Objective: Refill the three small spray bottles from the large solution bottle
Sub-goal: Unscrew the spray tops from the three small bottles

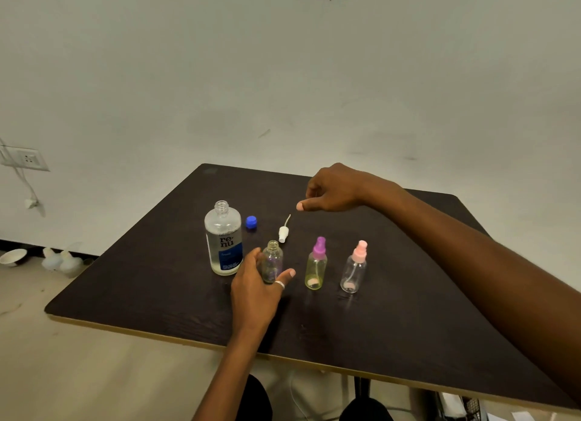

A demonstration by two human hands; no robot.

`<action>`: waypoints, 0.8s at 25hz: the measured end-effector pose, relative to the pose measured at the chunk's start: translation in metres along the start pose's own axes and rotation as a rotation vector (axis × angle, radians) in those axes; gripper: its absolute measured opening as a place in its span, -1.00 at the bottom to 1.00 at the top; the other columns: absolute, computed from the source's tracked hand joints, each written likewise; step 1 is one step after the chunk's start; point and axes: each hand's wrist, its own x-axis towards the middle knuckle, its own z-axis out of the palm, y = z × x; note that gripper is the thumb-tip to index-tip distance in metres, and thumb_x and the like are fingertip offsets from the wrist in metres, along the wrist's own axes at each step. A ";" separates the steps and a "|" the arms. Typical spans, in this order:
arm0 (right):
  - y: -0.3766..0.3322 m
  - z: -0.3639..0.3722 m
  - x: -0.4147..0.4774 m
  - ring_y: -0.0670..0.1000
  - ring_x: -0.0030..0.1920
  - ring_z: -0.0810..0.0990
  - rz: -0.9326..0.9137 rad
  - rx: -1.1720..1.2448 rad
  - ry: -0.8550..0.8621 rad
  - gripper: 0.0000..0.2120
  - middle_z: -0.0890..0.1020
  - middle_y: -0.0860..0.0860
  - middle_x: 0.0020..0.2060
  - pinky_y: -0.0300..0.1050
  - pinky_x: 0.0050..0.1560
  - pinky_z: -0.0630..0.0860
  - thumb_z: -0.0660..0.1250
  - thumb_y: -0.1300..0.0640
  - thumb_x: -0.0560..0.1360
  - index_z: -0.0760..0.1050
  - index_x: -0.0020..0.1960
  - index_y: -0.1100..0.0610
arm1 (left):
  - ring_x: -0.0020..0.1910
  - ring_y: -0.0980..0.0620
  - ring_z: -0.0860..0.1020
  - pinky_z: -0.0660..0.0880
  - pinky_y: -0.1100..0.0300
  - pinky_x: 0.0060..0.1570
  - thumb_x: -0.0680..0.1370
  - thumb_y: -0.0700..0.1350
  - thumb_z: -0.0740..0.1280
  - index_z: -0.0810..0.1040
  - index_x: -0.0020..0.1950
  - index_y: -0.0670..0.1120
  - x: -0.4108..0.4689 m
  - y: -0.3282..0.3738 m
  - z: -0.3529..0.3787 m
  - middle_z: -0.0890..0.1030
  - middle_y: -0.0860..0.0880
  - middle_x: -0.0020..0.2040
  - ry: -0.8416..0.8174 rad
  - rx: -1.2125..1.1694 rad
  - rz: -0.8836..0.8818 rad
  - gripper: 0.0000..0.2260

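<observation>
The large clear solution bottle (223, 239) stands uncapped on the dark table (393, 332), its blue cap (251, 222) lying just to its right. My left hand (256, 287) wraps around a small clear spray bottle (272, 260) whose neck is uncovered. Its white sprayer head (284, 231), with a thin tube, lies on the table behind it. My right hand (333, 191) hovers above and beyond that sprayer, fingers curled, thumb out, holding nothing. A yellowish bottle with a purple sprayer (316, 265) and a clear bottle with a pink sprayer (354, 268) stand to the right, both capped.
The table's near edge runs diagonally from left to lower right. On the floor at the left lie a white bowl (13, 257) and pale rounded objects (61, 260). A wall socket (26, 159) with a hanging cable is on the left wall.
</observation>
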 end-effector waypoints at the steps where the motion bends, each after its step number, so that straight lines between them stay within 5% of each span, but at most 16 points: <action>1: -0.002 -0.001 -0.008 -0.03 -0.04 0.60 -0.014 -0.006 -0.005 -0.57 0.68 -0.02 -0.05 -0.04 0.05 0.55 0.29 -0.27 0.50 0.64 0.02 0.08 | 0.39 0.01 0.46 0.44 0.05 0.35 0.35 0.13 0.59 0.36 0.50 -0.03 -0.009 0.001 -0.002 0.49 0.00 0.41 0.011 0.011 -0.020 -0.20; 5: -0.009 0.001 -0.031 -0.04 -0.05 0.60 -0.048 -0.003 -0.022 -0.64 0.68 -0.04 -0.05 -0.04 0.04 0.56 0.31 -0.21 0.52 0.64 0.02 0.06 | 0.35 0.05 0.47 0.44 0.18 0.27 0.43 0.06 0.54 0.41 0.45 -0.03 -0.063 0.013 -0.004 0.51 -0.01 0.38 0.134 0.024 0.103 -0.35; 12: -0.019 0.029 -0.040 0.01 -0.20 0.63 0.015 -0.075 -0.058 -0.62 0.68 0.03 -0.23 0.01 -0.09 0.60 0.32 -0.21 0.49 0.66 -0.13 0.10 | 0.45 0.06 0.38 0.39 0.12 0.37 0.47 0.08 0.50 0.25 0.55 0.02 -0.048 0.052 0.035 0.39 0.06 0.48 -0.137 0.016 0.134 -0.27; 20: -0.027 0.059 -0.039 0.04 -0.32 0.56 0.085 -0.084 -0.068 -0.59 0.54 0.04 -0.41 -0.13 -0.35 0.44 0.33 -0.15 0.52 0.53 -0.29 0.17 | -0.03 0.13 0.62 0.44 0.41 -0.16 0.52 0.02 0.47 0.51 0.20 0.08 -0.028 0.038 0.053 0.63 0.11 -0.08 -0.140 -0.041 0.173 -0.71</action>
